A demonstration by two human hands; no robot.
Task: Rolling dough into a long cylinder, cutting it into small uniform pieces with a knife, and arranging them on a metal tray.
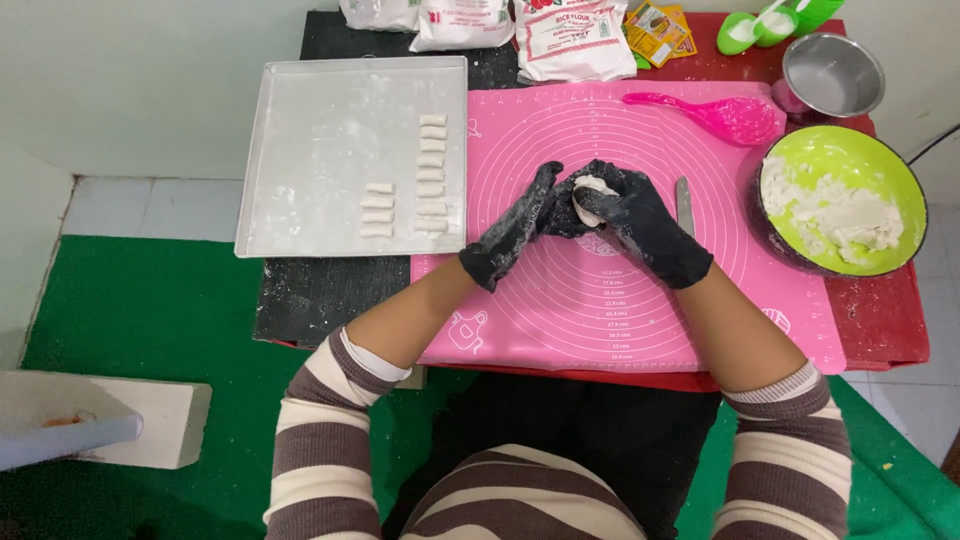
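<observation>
Both my hands wear black gloves dusted with flour and meet over the pink silicone mat (560,310). My right hand (645,222) cups a lump of white dough (590,195). My left hand (515,230) presses against that same lump from the left. A metal tray (320,150) to the left carries several small white dough pieces (430,170) in two rows. A small knife (685,205) lies on the mat just right of my right hand.
A green bowl (895,185) of white dough stands at the right. A pink spoon (720,115), a steel pot (832,72), flour bags (575,40) and green scoops (760,28) line the table's far edge. Green floor surrounds the low table.
</observation>
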